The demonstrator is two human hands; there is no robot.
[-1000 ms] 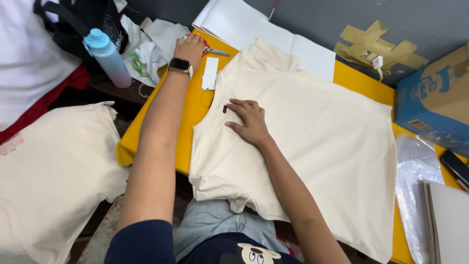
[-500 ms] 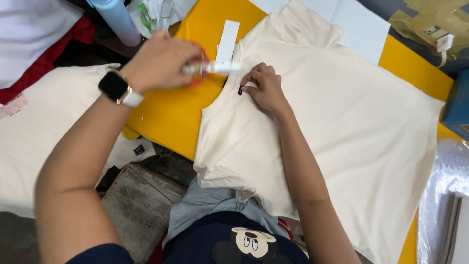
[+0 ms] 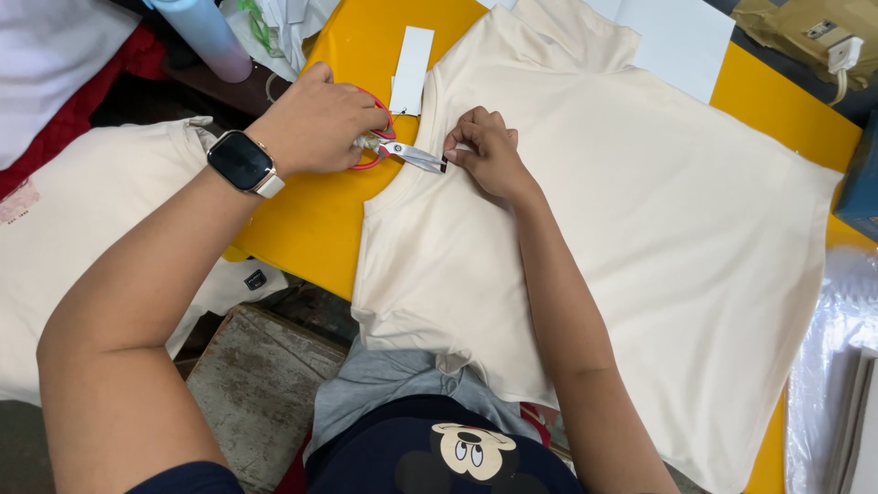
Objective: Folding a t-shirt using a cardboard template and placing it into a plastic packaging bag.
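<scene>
A cream T-shirt (image 3: 640, 220) lies flat on a yellow table (image 3: 311, 220). My left hand (image 3: 315, 123), with a smartwatch (image 3: 242, 163) on the wrist, grips red-handled scissors (image 3: 395, 151). Their blades point right and reach the shirt's neckline edge. My right hand (image 3: 489, 155) pinches the shirt fabric at the neckline, right at the blade tips. A white paper strip (image 3: 412, 57) lies on the table just above the scissors.
A pile of cream garments (image 3: 82, 229) lies at the left. A blue bottle (image 3: 206, 32) stands at the top left. White sheets (image 3: 672, 37) rest beyond the shirt, a cardboard box (image 3: 805, 32) sits top right, and clear plastic bags (image 3: 832, 366) lie at the right.
My left hand came back from the far table edge holding the scissors and brought the blades to the neckline. My right hand stayed on the neckline fabric.
</scene>
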